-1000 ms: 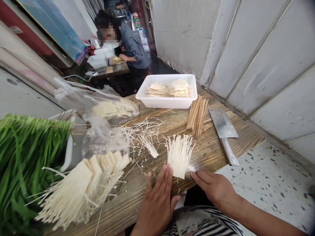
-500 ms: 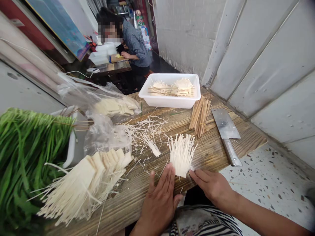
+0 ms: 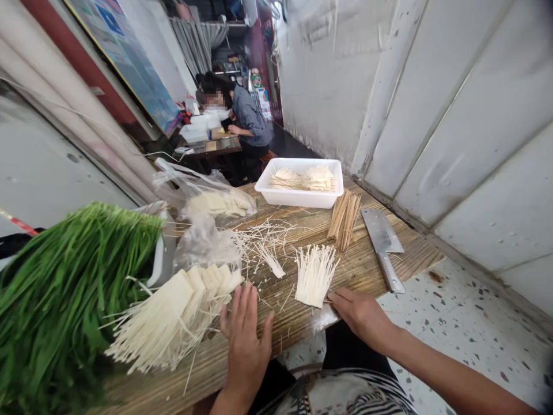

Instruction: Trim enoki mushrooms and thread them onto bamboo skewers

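Observation:
A small flat bunch of white enoki mushrooms (image 3: 314, 276) lies on the wooden table (image 3: 371, 265) near its front edge. My right hand (image 3: 360, 313) rests at the table's edge, fingers stretched toward the base of that bunch, holding nothing. My left hand (image 3: 245, 337) lies flat and open on the wood, fingers spread, right beside a large pile of enoki and pale tofu-skin strips (image 3: 173, 320). A smaller tuft of enoki (image 3: 270, 260) and loose strands lie between the piles.
A cleaver (image 3: 382, 245) lies at the right edge, beside a bundle of bamboo skewers (image 3: 344, 214). A white tray (image 3: 298, 196) holds skewered pieces. Clear plastic bags (image 3: 203, 202) and green chives (image 3: 73, 288) fill the left. Another person (image 3: 246, 124) sits at a far table.
My left hand slid left, away from the small enoki bunch, to the big pile. My right hand stayed at the bunch's base. The view tilted up and shifted right.

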Demonstrator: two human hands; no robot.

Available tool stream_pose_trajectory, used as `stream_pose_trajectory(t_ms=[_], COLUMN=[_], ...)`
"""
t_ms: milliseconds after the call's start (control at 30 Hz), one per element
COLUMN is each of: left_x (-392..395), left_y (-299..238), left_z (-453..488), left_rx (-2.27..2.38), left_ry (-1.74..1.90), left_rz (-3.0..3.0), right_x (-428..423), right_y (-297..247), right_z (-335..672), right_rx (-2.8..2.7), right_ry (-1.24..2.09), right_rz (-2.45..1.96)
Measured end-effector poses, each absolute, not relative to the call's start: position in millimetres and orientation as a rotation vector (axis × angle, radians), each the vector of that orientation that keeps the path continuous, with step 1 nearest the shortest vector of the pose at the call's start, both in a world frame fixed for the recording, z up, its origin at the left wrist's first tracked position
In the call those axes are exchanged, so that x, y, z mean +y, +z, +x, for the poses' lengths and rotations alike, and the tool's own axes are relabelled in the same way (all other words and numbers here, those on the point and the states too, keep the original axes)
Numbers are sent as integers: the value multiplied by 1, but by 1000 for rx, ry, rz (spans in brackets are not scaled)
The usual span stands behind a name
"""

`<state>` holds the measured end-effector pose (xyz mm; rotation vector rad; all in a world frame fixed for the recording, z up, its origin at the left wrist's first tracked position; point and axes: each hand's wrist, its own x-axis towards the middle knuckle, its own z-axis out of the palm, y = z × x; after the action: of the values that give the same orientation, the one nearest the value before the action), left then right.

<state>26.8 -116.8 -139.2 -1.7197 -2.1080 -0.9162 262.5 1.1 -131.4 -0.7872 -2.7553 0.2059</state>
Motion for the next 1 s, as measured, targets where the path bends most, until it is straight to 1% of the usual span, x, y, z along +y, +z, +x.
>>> stream_pose_trajectory(t_ms=[100,233,300,433,567,733,867,1000], left_x=[-114,-109,-108,-105,-103,-104,-109,-111], left_y=[-130,-128,-136,-158,-168,-160,-152,-149], left_z=[21,17,13,3,3,17,22,13], left_rx=[-2023,-1931,-1877,-1620,-1595,-1851,-2046,-1981], left_ry=[-966,-1074,-1057,-1004,-1081,-1250,-1279,-1293], left_rz=[-1692,-1750,-1765,-1836,-1791,-1749,-1692,-1658], right_x=[8,39,62,101,112,99,75,48], right_y=[-119,-87,-66,-23,4,11,6,2], right_z=[264,260,256,246,238,227,220,218], right_rx=[-2707,-2522,-2452,-2361,-2299,-2230,-2225,-2230], right_ry=[190,259,250,230,281,426,572,683], right_rz=[-772,-799,-810,-786,-738,-725,-709,-674])
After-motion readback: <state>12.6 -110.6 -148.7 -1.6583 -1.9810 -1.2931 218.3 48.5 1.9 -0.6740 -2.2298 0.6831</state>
